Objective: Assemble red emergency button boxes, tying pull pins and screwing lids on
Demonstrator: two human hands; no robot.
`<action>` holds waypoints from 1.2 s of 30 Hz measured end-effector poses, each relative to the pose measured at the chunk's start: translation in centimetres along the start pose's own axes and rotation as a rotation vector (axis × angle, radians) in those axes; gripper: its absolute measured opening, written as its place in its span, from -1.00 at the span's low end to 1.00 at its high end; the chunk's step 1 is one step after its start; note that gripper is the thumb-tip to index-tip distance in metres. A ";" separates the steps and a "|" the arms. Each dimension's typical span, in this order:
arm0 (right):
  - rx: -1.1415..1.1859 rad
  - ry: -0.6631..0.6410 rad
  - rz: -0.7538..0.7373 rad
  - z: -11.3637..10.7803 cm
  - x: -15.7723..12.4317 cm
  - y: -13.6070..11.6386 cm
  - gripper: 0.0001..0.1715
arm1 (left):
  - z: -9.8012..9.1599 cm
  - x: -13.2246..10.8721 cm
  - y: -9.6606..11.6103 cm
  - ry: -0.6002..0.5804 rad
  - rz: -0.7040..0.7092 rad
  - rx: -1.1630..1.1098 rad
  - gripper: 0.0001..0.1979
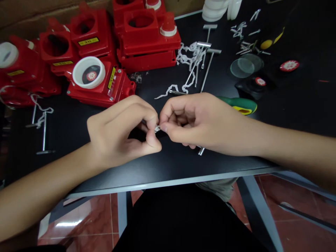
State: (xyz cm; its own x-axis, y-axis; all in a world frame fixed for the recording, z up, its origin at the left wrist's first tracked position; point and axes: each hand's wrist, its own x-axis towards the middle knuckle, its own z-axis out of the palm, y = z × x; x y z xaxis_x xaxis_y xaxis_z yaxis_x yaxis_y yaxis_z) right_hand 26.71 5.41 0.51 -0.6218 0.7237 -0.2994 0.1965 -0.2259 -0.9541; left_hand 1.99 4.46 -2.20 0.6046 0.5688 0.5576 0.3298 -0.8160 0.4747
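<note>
Over the dark table, my left hand (123, 129) and my right hand (207, 122) meet with their fingertips pinched. Between them shows a small silvery-white piece (157, 128), mostly covered by the fingers, its kind too small to make out. Both hands grip it from opposite sides. Under my right hand lies a metal rod end (201, 151), and behind the wrist a green and yellow handle (240, 105) sticks out. Just beyond the hands, a thin white chain (168, 91) trails across the table.
Red housings (149, 35) crowd the back left, one with a white ring (88, 72). T-handled rods (210, 66) lie behind my right hand. Small metal screws (238, 30), clear discs (246, 65) and black parts with red labels (259, 82) lie at right. The table's front edge (168, 183) is near.
</note>
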 end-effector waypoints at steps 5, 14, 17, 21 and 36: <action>-0.097 0.050 -0.085 0.0 -0.1 -0.1 -0.68 | 0.2 0.4 0.8 0.043 -0.118 -0.003 -0.83; -0.220 0.126 -0.343 -0.1 -0.5 1.0 -0.78 | 0.6 0.9 0.9 0.066 -0.236 -0.150 -0.80; -0.276 0.110 -0.415 -0.2 -0.7 1.0 -0.82 | 0.7 0.9 0.8 0.076 -0.239 -0.182 -0.80; -0.358 0.146 -0.416 -0.3 -0.7 0.9 -0.83 | 0.8 1.0 -0.1 0.091 -0.092 -0.182 -0.79; -0.644 0.251 -0.561 -0.4 -0.6 1.5 -0.86 | 0.9 1.0 1.2 0.034 -0.347 -0.285 -0.81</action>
State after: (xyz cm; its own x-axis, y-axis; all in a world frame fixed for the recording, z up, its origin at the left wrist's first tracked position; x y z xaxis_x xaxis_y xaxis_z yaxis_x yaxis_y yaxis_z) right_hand 27.70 4.87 -0.74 -0.5851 0.7561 0.2932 0.3479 0.5607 -0.7514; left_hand 3.59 3.92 -1.67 0.4677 0.8108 0.3519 0.2935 -0.5180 0.8035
